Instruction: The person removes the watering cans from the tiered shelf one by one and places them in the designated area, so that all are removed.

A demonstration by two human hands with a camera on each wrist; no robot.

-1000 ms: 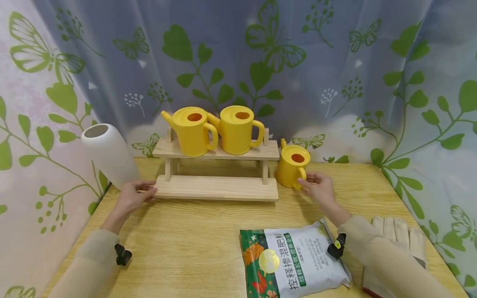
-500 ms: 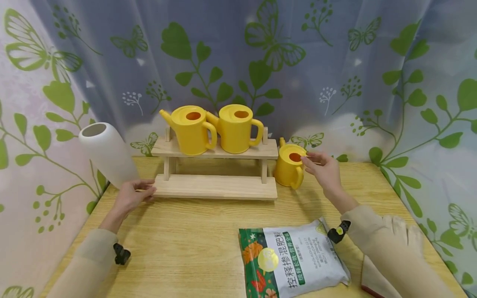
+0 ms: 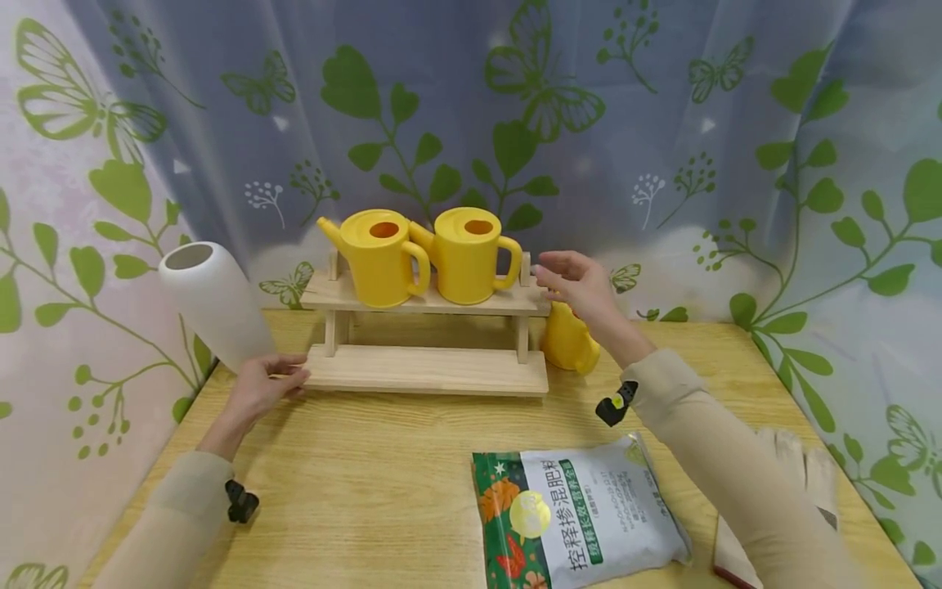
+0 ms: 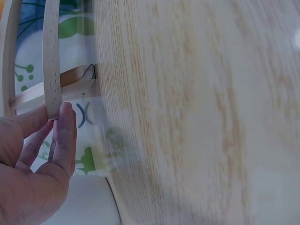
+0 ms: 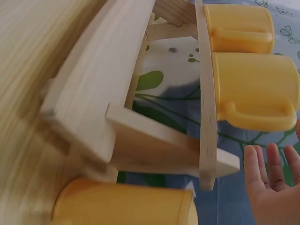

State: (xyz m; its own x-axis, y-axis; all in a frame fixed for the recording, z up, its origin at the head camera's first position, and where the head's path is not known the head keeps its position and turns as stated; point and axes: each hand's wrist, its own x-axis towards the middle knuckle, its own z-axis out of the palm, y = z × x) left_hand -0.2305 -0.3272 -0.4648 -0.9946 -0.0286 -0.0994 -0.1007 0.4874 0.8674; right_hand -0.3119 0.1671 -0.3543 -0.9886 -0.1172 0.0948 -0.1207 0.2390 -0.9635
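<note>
A two-tier wooden shelf [image 3: 427,370] stands at the back of the table. My left hand [image 3: 262,393] pinches the left end of its lower board [image 4: 52,89] between thumb and fingers. Two yellow watering cans [image 3: 383,266] [image 3: 471,262] sit side by side on the upper tier, handles toward the right. My right hand [image 3: 581,290] holds nothing; its fingers are spread loosely beside the upper tier's right end, near the closer can's handle [image 5: 258,117]. Below that hand, a third yellow watering can [image 3: 568,343] stands on the table, its top partly hidden by the hand.
A white vase [image 3: 217,303] stands at the back left, behind my left hand. A fertilizer bag [image 3: 589,511] lies at the front, right of the middle. Work gloves [image 3: 817,470] lie partly under my right sleeve. A patterned curtain [image 3: 441,98] hangs behind the table.
My right hand has left the third watering can's handle, passed over its top, and moved up and left to the shelf's upper end. The left hand has stayed put.
</note>
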